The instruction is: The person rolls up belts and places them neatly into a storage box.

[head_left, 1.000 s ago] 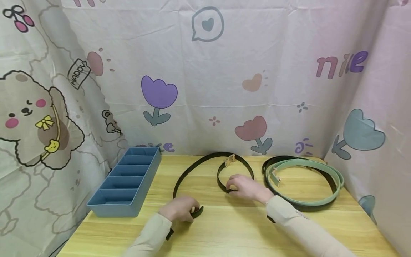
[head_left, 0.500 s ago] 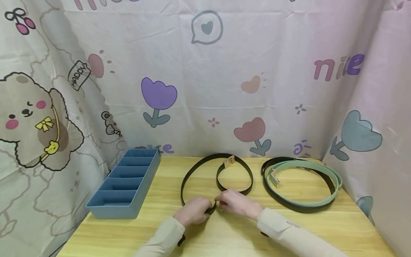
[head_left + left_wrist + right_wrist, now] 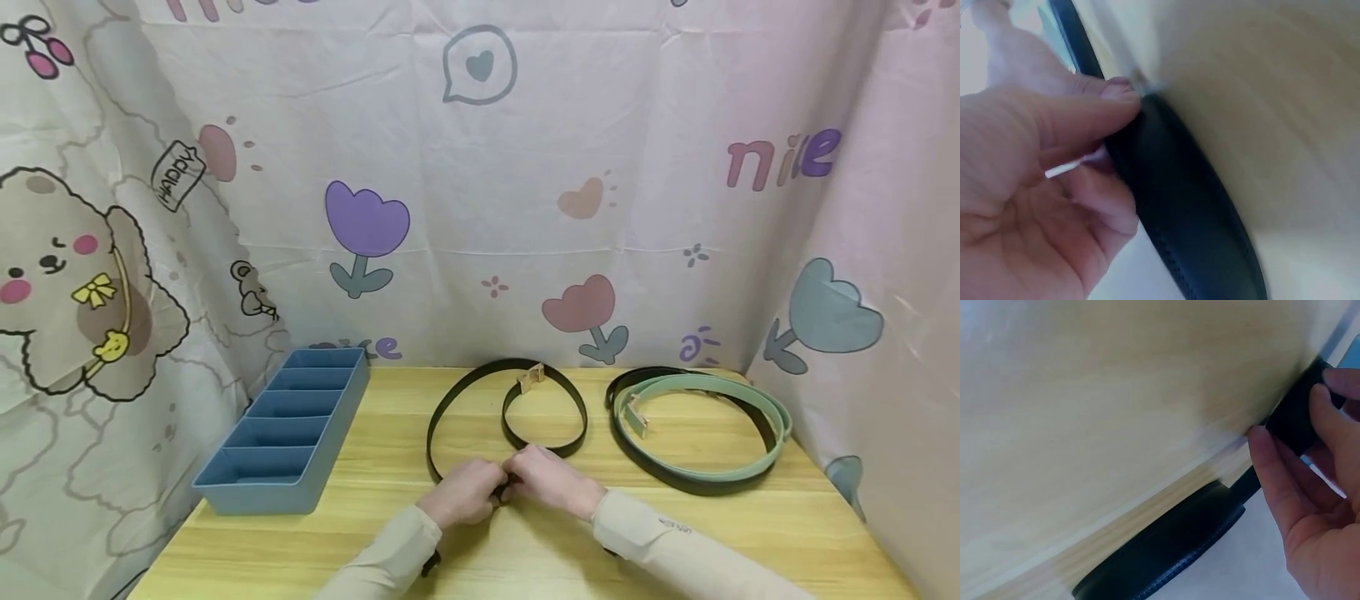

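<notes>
A black belt (image 3: 430, 433) lies on the table in a large curve, with a smaller loop at its gold buckle (image 3: 531, 377). My left hand (image 3: 467, 492) pinches the strap near its free end between thumb and fingers; in the left wrist view the stitched strap (image 3: 1188, 200) runs down from the fingertips. Right beside it, my right hand (image 3: 553, 480) pinches the end of the same belt. The right wrist view has the dark strap (image 3: 1297, 412) between that hand's thumb and fingers. Both hands meet just in front of the small loop and partly hide the strap.
At the left stands a blue organizer box (image 3: 303, 492) with several compartments. A light green belt (image 3: 780, 417) and a dark belt (image 3: 693, 483) lie coiled together at the right. Behind the wooden table (image 3: 555, 567) hangs a printed curtain (image 3: 465, 183).
My left hand has carried the belt's free end right, narrowing the big curve. My right hand has left the small loop, moved left and down, and taken hold of the end.
</notes>
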{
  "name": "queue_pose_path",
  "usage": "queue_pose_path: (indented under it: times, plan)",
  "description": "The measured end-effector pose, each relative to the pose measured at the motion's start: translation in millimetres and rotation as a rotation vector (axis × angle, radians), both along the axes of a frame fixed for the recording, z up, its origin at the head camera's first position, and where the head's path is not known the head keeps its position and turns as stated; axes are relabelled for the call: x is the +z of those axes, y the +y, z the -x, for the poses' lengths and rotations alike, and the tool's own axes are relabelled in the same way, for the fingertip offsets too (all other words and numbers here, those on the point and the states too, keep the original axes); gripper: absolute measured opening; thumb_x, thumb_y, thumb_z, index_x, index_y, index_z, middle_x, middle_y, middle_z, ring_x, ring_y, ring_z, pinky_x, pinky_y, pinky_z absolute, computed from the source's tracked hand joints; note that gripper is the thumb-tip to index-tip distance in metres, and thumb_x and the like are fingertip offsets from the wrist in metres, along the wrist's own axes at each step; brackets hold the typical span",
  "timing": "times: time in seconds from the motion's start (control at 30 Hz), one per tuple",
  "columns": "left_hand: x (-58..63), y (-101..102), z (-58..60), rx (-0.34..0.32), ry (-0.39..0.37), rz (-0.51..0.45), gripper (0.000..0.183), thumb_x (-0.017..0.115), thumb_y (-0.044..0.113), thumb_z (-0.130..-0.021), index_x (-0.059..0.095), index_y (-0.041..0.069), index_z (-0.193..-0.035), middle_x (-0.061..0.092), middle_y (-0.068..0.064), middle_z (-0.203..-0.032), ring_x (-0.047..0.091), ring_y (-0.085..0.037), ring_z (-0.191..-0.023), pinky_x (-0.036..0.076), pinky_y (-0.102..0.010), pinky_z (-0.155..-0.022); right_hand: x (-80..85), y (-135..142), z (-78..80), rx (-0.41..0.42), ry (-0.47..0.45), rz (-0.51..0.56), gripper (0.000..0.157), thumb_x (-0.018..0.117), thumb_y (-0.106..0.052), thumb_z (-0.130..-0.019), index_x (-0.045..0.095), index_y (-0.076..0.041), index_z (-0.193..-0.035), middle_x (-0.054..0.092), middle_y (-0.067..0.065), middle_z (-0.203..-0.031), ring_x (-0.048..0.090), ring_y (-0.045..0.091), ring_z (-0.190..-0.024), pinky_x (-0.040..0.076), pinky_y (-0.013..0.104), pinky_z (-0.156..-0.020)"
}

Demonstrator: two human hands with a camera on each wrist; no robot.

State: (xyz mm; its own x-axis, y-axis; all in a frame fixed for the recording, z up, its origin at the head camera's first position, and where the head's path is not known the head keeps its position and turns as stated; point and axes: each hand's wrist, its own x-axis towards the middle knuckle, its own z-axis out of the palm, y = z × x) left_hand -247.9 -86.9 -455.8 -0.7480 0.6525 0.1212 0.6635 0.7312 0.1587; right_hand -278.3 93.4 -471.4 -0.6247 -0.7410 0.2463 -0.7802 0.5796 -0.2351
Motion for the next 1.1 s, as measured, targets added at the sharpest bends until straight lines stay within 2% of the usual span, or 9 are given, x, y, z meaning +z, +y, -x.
queue_pose_path:
  times: [0.1, 0.23, 0.33, 0.5, 0.6, 0.7, 0.9, 1.03, 1.1]
  plan:
    - [1.9, -2.0, 2.1, -0.025, -0.009, -0.005, 0.023, 0.074, 0.001, -0.076, 0.059, 0.015, -0.067, 0.054, 0.009, -0.064, 0.041, -0.003, -0.059, 0.037, -0.018, -0.055, 0.3, 1.4, 1.9, 0.007, -0.013, -0.013, 0.010, 0.074, -0.034, -0.082, 0.071, -0.025, -0.081, 0.069, -0.016, -0.077, 0.053, -0.010, -0.065, 0.044, 0.009, -0.061]
    - [-0.1, -5.4, 4.7, 0.039, -0.007, -0.003, 0.023, 0.082, 0.017, -0.076, 0.061, 0.017, -0.066, 0.054, 0.011, -0.062, 0.041, -0.002, -0.058, 0.036, -0.019, -0.053, 1.0, 2.2, 5.2, 0.056, -0.030, -0.020, 0.010, 0.076, -0.032, -0.082, 0.072, -0.023, -0.080, 0.068, -0.017, -0.075, 0.051, -0.011, -0.064, 0.041, 0.006, -0.060]
    - [-2.6, -8.1, 8.5, 0.095, -0.017, 0.018, 0.029, 0.084, 0.030, -0.074, 0.058, 0.019, -0.065, 0.049, 0.013, -0.061, 0.040, -0.003, -0.057, 0.034, -0.021, -0.051, 1.2, 3.7, 7.7, 0.088, -0.066, 0.003, 0.015, 0.078, -0.028, -0.081, 0.066, -0.019, -0.080, 0.064, -0.013, -0.072, 0.049, -0.008, -0.062, 0.040, 0.008, -0.058]
    - [-4.9, -9.0, 17.2, 0.059, -0.084, 0.003, 0.024, 0.084, 0.030, -0.075, 0.064, 0.018, -0.073, 0.054, 0.012, -0.067, 0.043, -0.003, -0.061, 0.036, -0.021, -0.056, 1.5, 6.3, 11.2, 0.093, -0.139, 0.052, 0.030, 0.080, -0.025, -0.079, 0.052, -0.018, -0.088, 0.055, -0.011, -0.072, 0.045, -0.003, -0.064, 0.040, 0.012, -0.058]
    - [-5.0, -7.0, 17.8, 0.036, -0.102, 0.009, 0.019, 0.082, 0.027, -0.077, 0.065, 0.019, -0.076, 0.057, 0.012, -0.071, 0.044, -0.003, -0.064, 0.036, -0.021, -0.058, 1.8, 7.2, 13.0, 0.079, -0.194, 0.073, 0.032, 0.081, -0.025, -0.079, 0.053, -0.019, -0.095, 0.061, -0.013, -0.076, 0.051, -0.005, -0.066, 0.044, 0.012, -0.061]
    - [-5.6, -4.2, 16.0, 0.041, -0.085, 0.028, 0.018, 0.081, 0.027, -0.079, 0.065, 0.018, -0.075, 0.057, 0.011, -0.071, 0.044, -0.004, -0.064, 0.036, -0.021, -0.057, 2.1, 8.2, 14.2, 0.071, -0.232, 0.080, 0.032, 0.080, -0.026, -0.080, 0.058, -0.019, -0.101, 0.069, -0.011, -0.080, 0.057, -0.007, -0.068, 0.047, 0.012, -0.064]
    - [-8.0, -2.2, 13.6, 0.077, -0.101, -0.013, 0.020, 0.078, 0.024, -0.083, 0.064, 0.018, -0.070, 0.054, 0.012, -0.068, 0.043, -0.004, -0.060, 0.033, -0.019, -0.055, 2.6, 9.1, 12.7, 0.018, -0.155, 0.022, 0.015, 0.077, -0.030, -0.082, 0.069, -0.017, -0.083, 0.063, -0.012, -0.069, 0.048, -0.007, -0.057, 0.042, 0.012, -0.053]
    - [-9.1, -2.3, 15.1, 0.075, -0.076, -0.059, 0.024, 0.078, 0.022, -0.083, 0.063, 0.018, -0.064, 0.053, 0.011, -0.064, 0.042, -0.003, -0.057, 0.035, -0.018, -0.054, 2.8, 6.6, 9.8, 0.049, -0.115, 0.021, 0.004, 0.072, -0.016, -0.088, 0.069, -0.015, -0.084, 0.066, -0.008, -0.074, 0.048, -0.005, -0.061, 0.041, 0.011, -0.056]
    - [-8.9, -1.4, 15.8, 0.071, -0.050, -0.073, 0.026, 0.079, 0.021, -0.081, 0.062, 0.017, -0.062, 0.051, 0.012, -0.061, 0.041, -0.003, -0.056, 0.035, -0.018, -0.054, 3.0, 4.9, 8.7, 0.064, -0.087, 0.019, 0.006, 0.071, -0.011, -0.088, 0.069, -0.015, -0.085, 0.067, -0.007, -0.076, 0.048, -0.004, -0.063, 0.041, 0.011, -0.057]
